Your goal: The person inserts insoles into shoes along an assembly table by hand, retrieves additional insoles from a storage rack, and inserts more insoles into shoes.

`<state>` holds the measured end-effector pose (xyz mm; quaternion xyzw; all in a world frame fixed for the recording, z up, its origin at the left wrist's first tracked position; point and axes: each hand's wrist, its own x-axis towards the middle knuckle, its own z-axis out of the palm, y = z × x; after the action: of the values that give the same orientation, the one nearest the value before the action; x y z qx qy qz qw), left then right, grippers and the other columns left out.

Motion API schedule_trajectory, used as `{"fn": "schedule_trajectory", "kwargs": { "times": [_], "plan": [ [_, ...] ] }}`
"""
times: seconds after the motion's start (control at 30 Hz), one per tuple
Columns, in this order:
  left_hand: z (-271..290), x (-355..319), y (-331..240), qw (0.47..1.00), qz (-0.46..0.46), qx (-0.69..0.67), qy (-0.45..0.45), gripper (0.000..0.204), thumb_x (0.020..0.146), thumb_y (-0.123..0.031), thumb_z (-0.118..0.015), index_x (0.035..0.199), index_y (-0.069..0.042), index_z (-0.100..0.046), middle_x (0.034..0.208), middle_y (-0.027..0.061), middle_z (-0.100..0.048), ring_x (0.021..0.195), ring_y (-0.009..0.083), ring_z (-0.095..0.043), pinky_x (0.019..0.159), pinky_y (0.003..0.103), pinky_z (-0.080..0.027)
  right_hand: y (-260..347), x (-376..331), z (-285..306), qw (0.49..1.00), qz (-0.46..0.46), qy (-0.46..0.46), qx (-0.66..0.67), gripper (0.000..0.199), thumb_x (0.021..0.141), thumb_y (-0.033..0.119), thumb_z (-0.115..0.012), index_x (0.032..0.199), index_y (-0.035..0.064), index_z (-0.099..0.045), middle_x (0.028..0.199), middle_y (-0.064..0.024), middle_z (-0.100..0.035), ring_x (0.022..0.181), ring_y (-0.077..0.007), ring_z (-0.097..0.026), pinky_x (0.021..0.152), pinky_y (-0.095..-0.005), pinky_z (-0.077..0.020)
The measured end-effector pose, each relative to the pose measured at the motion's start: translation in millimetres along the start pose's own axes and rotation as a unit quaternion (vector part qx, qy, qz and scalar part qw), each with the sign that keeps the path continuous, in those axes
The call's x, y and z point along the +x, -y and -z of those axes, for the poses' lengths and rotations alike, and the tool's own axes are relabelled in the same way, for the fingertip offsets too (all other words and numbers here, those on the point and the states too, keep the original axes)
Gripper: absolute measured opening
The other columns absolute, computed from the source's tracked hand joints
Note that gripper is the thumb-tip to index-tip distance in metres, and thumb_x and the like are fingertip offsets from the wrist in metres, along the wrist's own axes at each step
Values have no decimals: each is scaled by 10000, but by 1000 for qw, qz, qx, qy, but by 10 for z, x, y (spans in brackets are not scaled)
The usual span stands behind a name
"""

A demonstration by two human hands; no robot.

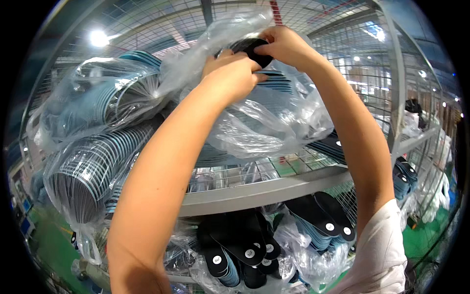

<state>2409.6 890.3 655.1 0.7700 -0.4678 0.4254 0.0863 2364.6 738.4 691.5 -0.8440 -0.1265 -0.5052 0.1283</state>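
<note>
High on a wire rack, black insoles [253, 50] with blue undersides stick out of the mouth of a clear plastic bag [274, 122]. My right hand [288, 46] grips the far right edge of the black insoles, fingers bent over the rim. From the left, my left hand [230, 76] is closed on the same insoles, its thumb low beside the blue layered stack [276, 82] inside the bag. The bag's loose upper film [223, 29] stands up behind my left hand. Plastic and my fingers hide part of the insoles.
Bagged insole stacks [85, 169] lie at the left of the shelf, with another bag [98, 95] above them. A grey metal shelf bar [264, 191] runs across below my hands. On the lower level are loose black insoles [235, 235] with round white stickers. Wire mesh [362, 63] rises behind.
</note>
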Motion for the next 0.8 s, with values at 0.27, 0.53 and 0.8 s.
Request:
{"fn": "schedule_trajectory", "kwargs": {
  "times": [0.27, 0.53, 0.8],
  "plan": [
    [372, -2, 8, 977, -60, -203, -37, 282, 774, -160, -478, 984, -29, -614, 695, 91, -612, 653, 176, -557, 616, 321, -425, 468, -1228, 1296, 947, 89, -206, -231, 212, 782, 138, -579, 927, -9, -534, 706, -145, -580, 645, -247, -579, 594, -315, -463],
    [1032, -662, -935, 823, -306, -370, -303, 309, 860, -167, -432, 1119, -43, -546, 1050, 137, -574, 931, 187, -563, 781, 258, -445, 555, -4062, 2698, 904, -177, -384, 62, 288, 790, 97, -617, 1047, 39, -503, 892, -40, -601, 815, -99, -564, 748, -231, -441],
    [334, -1680, -3695, 662, -385, -642, 13, 164, 779, -15, -547, 923, 56, -584, 1036, 178, -565, 970, 268, -536, 871, 303, -389, 2070, -6690, 3429, 731, -394, -557, 10, 512, 749, 51, -660, 1153, 28, -347, 756, 3, -543, 734, -75, -524, 698, -231, -416]
  ]
}}
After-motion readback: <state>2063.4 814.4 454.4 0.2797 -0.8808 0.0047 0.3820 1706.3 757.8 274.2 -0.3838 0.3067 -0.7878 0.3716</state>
